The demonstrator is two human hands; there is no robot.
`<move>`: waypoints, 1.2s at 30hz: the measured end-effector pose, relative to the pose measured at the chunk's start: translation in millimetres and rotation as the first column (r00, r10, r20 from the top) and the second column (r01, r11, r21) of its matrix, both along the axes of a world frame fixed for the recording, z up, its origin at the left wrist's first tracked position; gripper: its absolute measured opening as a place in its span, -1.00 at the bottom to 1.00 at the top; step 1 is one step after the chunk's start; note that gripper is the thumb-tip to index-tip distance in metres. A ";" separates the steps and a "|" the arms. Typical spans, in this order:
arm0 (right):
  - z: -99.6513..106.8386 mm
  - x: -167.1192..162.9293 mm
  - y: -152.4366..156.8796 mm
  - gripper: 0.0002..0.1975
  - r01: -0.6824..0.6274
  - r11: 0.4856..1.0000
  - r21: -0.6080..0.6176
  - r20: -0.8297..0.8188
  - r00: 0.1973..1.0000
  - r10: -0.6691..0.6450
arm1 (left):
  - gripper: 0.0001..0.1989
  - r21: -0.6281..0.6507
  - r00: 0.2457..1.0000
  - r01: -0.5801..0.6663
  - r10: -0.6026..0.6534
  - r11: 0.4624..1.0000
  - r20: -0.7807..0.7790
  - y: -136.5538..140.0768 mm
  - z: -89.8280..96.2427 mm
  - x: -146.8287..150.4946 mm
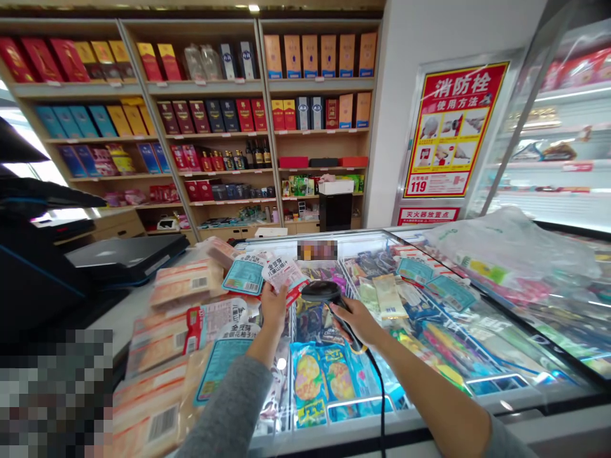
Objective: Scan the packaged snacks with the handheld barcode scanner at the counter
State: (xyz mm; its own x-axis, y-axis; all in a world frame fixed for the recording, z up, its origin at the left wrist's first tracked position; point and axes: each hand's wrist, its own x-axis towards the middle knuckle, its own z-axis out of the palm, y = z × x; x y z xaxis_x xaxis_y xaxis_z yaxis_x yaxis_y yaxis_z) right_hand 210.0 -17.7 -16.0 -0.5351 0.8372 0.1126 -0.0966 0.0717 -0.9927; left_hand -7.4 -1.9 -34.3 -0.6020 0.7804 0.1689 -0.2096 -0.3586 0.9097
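"How is the left arm (pixel 231 397) held?"
"Reaching forward, grey-sleeved down to near the bare wrist (pixel 262 340), with the left hand (pixel 273 308) raised and closed in a pinch."
"And the right arm (pixel 427 378)?"
"It slants inward, forearm bare, the right hand (pixel 356 323) curled in a firm grip."
"Do the hands touch?"
"No, they're apart, the left slightly higher."

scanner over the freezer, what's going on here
A person's right hand grips a black corded scanner above the glass-topped freezer. Their left hand holds a printed pouch close to the scanner's head. More pouches and clear-wrapped packs lie to the left.
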 end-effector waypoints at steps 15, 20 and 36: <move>0.1 3.8 0.4 -0.48 0.022 0.999 0.038 0.058 0.998 -0.024 | -0.59 0.050 0.998 -0.061 0.060 0.997 0.005 3.9 -3.8 -1.3; -2.8 3.8 3.3 -0.48 0.026 0.998 0.049 0.055 0.998 -0.028 | -0.55 0.017 1.000 -0.023 0.023 1.000 0.006 4.5 -4.7 -1.7; 13.6 82.2 35.4 -0.45 0.482 0.873 -0.081 -0.284 0.828 -0.483 | -0.55 -0.142 0.956 0.198 -0.223 0.970 -0.191 41.5 34.7 73.3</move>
